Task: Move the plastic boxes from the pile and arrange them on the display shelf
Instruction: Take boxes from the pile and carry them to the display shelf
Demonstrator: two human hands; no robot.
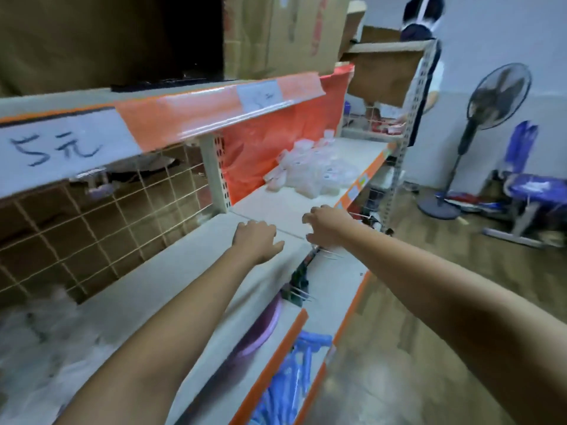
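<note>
A pile of clear plastic boxes (310, 171) lies on the white display shelf (190, 271), farther along to the right, against an orange backing. My left hand (256, 239) and my right hand (325, 227) both reach out over the bare shelf board, short of the pile. Each hand has loosely curled fingers and holds nothing. The picture is blurred by motion. More clear plastic items (40, 348) sit on the shelf at the near left.
An upper shelf edge with an orange strip and a handwritten price label (58, 148) hangs overhead. A wire grid (101, 222) backs the shelf at left. Blue plastic goods (294, 378) sit below. A standing fan (478, 133) and a person (426, 56) are at the right.
</note>
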